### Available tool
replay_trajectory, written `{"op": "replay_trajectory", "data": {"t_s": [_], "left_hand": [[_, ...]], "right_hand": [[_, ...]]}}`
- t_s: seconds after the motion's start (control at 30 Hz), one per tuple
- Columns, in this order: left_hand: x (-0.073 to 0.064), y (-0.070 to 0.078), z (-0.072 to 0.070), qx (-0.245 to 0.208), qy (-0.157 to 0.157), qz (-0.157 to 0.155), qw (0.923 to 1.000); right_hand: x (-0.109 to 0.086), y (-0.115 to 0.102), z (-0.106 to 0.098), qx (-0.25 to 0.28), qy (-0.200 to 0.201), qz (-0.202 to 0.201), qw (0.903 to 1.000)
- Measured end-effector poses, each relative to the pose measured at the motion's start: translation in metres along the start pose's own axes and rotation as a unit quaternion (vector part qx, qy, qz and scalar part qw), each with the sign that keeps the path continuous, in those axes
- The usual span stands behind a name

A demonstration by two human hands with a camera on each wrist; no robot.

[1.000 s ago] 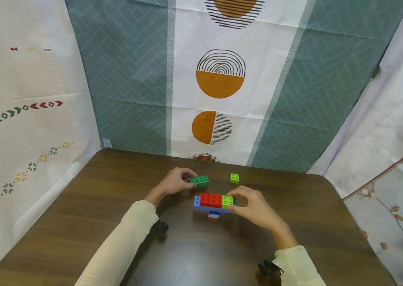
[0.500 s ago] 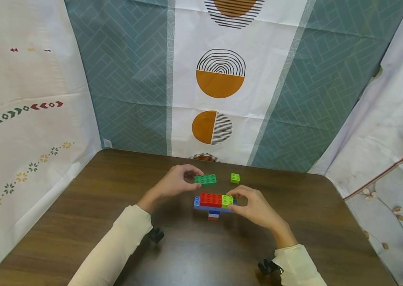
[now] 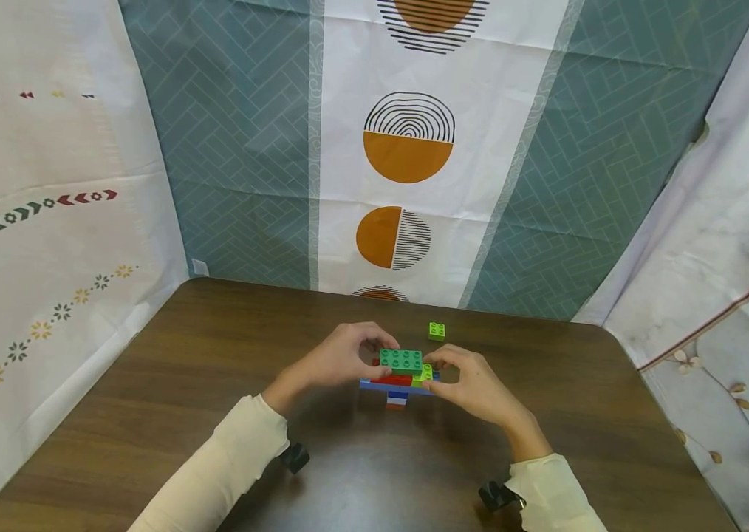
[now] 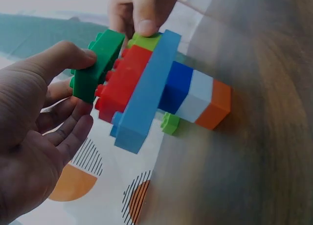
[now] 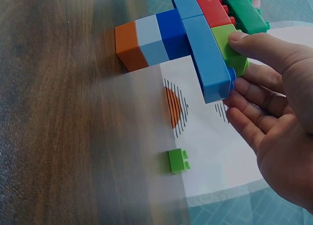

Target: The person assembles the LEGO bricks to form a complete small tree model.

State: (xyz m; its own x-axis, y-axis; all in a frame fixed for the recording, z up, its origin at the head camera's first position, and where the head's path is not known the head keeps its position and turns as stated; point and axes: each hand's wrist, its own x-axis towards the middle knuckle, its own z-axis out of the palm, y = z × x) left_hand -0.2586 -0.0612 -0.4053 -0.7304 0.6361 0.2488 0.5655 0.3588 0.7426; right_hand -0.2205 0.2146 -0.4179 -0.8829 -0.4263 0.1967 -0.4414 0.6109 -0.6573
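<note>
My left hand pinches a green eight-stud toy brick between thumb and fingers. That brick hovers right over the red brick, close to its studs. The red brick and a lime brick sit side by side on light blue bricks. Below these, a short column of a dark blue, a white and an orange brick stands on the table. With thumb and fingers my right hand grips the lime brick at the structure's right end.
A loose lime brick lies behind the structure on the brown wooden table. Patterned cloth hangs past the far edge, with white cloths at the sides.
My left hand has carried the green brick from behind and left of the structure to the right and toward me, over the red brick. The right hand keeps its place.
</note>
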Motion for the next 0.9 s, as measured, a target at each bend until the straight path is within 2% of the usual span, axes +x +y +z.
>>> {"op": "replay_trajectory", "data": {"t_s": [0.27,0.5,0.9], "left_hand": [[-0.0005,0.0011,0.0068,0.009,0.0,0.01,0.9999],[0.0003,0.0024,0.0067,0.008,-0.002,-0.004,1.0],[0.0021,0.0036,0.0061,0.018,-0.007,-0.003,0.9998]], "right_hand": [[0.0001,0.0007,0.0004,0.005,-0.002,0.008,1.0],[-0.0004,0.0001,-0.0003,0.005,-0.004,0.01,0.9999],[0.0037,-0.0047,-0.0027,0.039,0.028,0.001,0.9989]]}}
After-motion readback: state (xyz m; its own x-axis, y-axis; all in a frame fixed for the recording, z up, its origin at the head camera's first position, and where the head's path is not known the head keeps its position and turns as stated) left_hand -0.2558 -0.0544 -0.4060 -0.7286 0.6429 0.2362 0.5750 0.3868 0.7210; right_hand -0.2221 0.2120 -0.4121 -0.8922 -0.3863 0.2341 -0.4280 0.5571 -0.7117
